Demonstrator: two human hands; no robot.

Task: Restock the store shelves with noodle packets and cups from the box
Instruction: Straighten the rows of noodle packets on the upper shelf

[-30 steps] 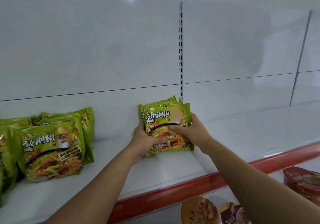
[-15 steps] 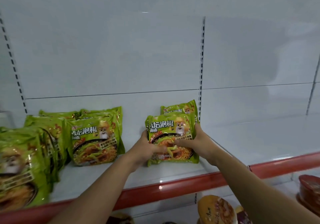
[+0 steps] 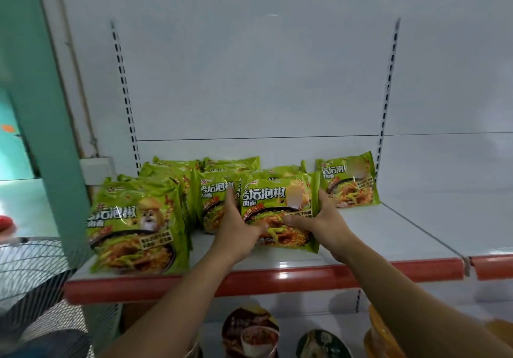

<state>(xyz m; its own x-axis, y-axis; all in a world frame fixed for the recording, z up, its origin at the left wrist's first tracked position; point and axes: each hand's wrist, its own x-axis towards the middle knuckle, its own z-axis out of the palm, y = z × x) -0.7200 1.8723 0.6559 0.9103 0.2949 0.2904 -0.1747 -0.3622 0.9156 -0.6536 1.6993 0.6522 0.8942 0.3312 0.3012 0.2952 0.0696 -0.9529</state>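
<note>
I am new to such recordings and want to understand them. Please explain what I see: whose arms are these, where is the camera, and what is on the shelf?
There is no machine: a person works with two bare hands. The camera sits on the person's head and looks forward and down, so both arms reach in from below. The left hand and the right hand grip one green noodle packet by its sides, over a white shelf with a red front edge. More green packets stand to the left, and a single packet leans at the back on the right. On the shelf below are noodle cups.
</note>
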